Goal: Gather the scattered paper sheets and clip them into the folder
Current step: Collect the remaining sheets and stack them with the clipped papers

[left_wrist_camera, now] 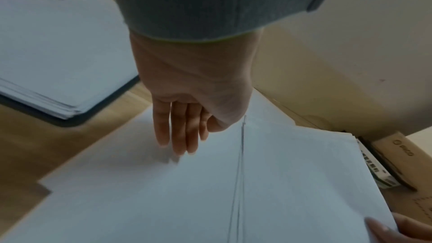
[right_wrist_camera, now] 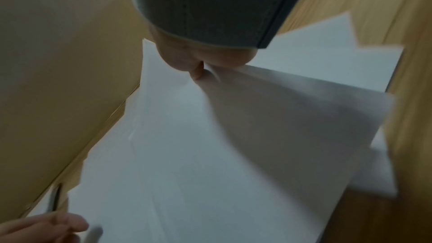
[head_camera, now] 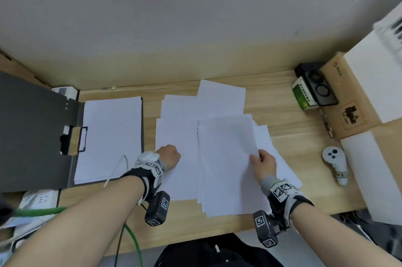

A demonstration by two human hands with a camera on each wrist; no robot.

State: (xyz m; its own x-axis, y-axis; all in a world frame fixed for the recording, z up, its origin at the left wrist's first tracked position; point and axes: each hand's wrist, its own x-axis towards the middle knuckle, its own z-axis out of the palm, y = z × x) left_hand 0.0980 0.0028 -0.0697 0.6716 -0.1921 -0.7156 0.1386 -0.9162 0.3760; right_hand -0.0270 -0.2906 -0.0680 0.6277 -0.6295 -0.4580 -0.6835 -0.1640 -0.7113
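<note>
On the pale wooden tabletop, loose white paper sheets lie scattered and overlapping in the middle, some reaching toward the far edge. At the left lies the open dark grey folder, its black metal clip at the left edge of a neat stack of white sheets resting on the folder's right half. The right hand pinches the right edge of a small bundle of white sheets on the near right part of the scatter; in the right wrist view its thumb and fingers are clamped on that edge and the top sheet curves upward from the grip. The left hand rests on a loose white sheet just left of the bundle; the left wrist view shows its fingers straight and together, tips down on the paper, holding nothing. To the far right stand a brown cardboard box, a small green and white carton and a black device with two round lenses beside it. A white handheld controller lies on the tabletop at the right, well apart from the papers. A white power strip sits at the near left, with a green cable running past it.
</note>
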